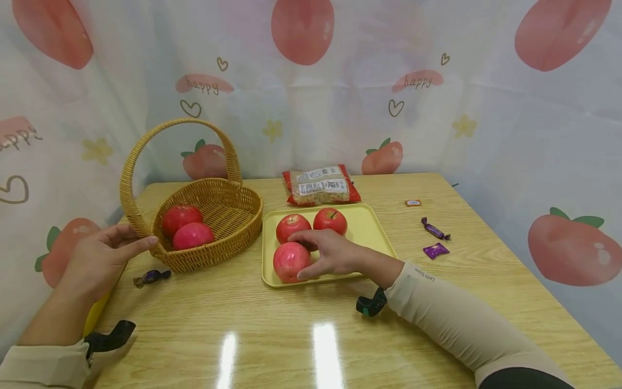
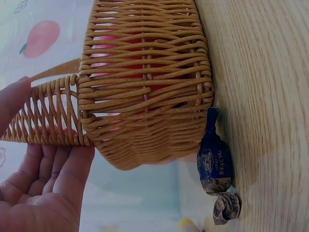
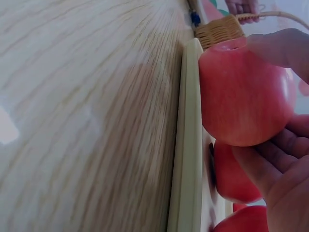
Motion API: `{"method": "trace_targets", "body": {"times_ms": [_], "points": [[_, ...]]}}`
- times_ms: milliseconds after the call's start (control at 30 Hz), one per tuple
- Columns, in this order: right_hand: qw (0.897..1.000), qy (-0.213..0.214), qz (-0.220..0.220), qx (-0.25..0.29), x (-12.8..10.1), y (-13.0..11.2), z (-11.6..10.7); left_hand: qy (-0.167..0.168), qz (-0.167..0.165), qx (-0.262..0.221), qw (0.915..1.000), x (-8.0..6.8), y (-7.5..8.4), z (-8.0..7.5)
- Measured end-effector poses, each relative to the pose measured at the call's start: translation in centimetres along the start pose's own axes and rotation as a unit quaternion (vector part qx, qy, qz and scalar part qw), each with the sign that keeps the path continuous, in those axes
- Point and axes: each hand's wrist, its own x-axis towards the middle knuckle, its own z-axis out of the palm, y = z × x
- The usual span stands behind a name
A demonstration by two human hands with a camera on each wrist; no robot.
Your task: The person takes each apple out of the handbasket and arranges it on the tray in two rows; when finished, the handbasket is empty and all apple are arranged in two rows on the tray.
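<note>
My left hand (image 1: 99, 256) holds the foot of the handle of a brown wicker basket (image 1: 238, 237), thumb on one side and fingers on the other. Two red fruits (image 1: 193, 236) lie inside the basket. Over a yellow tray (image 1: 371, 229), my right hand (image 1: 335, 253) has its thumb and fingers around a pinkish-red apple (image 1: 291, 263) at the front left corner. In the right wrist view the apple (image 3: 244, 96) is between the thumb and fingers; whether it touches the tray is hard to tell. Behind it on the tray are two red fruits, one (image 1: 330, 220) with a stem.
A dark blue wrapped candy (image 1: 152, 277) lies beside the basket, near my left hand. Behind the tray is a red-edged clear food packet (image 1: 322, 186). To the right lie a purple candy (image 1: 435, 250), a twist-wrapped candy (image 1: 435, 229) and an orange one (image 1: 413, 203).
</note>
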Motion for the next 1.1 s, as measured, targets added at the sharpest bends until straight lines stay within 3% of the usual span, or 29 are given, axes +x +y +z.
{"method": "trace_targets", "body": {"times_ms": [567, 833, 1100], "points": [[0.999, 0.012, -0.030, 0.032, -0.5, 0.3, -0.7, 0.005, 0.009, -0.019, 0.9998, 0.0, 0.1, 0.1], [0.998, 0.033, -0.052, 0.034, -0.6, 0.2, -0.9, 0.004, 0.002, 0.016, 0.9999, -0.1, 0.1, 0.1], [0.995, 0.037, -0.066, 0.068, -0.5, 0.0, -1.2, 0.005, 0.002, 0.019, 0.9998, -0.1, 0.2, 0.1]]}}
